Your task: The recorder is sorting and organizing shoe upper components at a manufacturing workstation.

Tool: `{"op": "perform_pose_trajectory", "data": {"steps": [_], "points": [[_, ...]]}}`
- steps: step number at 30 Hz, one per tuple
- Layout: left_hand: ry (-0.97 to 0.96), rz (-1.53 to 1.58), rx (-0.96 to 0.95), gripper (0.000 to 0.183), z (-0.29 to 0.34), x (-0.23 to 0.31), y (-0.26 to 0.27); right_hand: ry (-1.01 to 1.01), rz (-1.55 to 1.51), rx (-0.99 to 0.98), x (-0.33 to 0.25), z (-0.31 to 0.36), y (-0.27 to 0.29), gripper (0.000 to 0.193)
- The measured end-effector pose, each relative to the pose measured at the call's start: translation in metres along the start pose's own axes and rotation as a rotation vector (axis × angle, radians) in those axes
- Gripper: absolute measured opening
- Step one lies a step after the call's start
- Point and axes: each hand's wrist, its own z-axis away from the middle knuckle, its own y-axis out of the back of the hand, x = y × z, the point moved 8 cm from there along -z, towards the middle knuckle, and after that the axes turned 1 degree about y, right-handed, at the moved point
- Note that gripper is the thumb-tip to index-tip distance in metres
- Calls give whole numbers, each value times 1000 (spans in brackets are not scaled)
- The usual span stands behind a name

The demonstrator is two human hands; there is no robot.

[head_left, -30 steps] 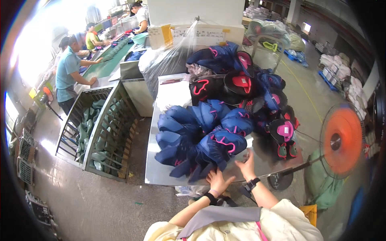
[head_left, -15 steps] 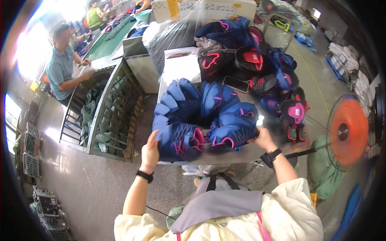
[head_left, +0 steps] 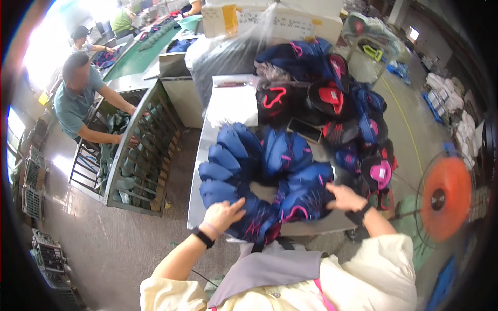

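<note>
Left hand (head_left: 223, 215), earlier beside front-left shoe uppers (head_left: 223, 192), now over them; right hand (head_left: 344, 198) at ring's right side; grip or mere touch: cannot tell. Co-worker (head_left: 78, 115) now reaches into rack (head_left: 110, 193). Uppers blue, pink-trimmed, ringed on metal tabletop (head_left: 265, 192).

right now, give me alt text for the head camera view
A person's left hand and right hand flank a rough ring of blue shoe uppers on a gray table. Beyond lie a phone and black-and-red uppers; at left, a co-worker reaches into a slatted rack.
</note>
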Motion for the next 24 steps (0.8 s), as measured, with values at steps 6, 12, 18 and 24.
{"op": "perform_pose_trajectory", "data": {"steps": [6, 12, 18, 24], "points": [[92, 25, -83, 37, 41, -26, 25, 128, -109, -267, 20, 23, -37, 35], [-103, -22, 10, 49, -87, 4, 84, 175, 177, -182, -4, -74, 87, 14], [-59, -311, 98, 29, -187, 7, -27, 591, -149, 178, -134, -205, 84, 30], [18, -132, 100, 17, -151, -13, 9, 482, 278, -318, -96, -224, 18, 47]]}}
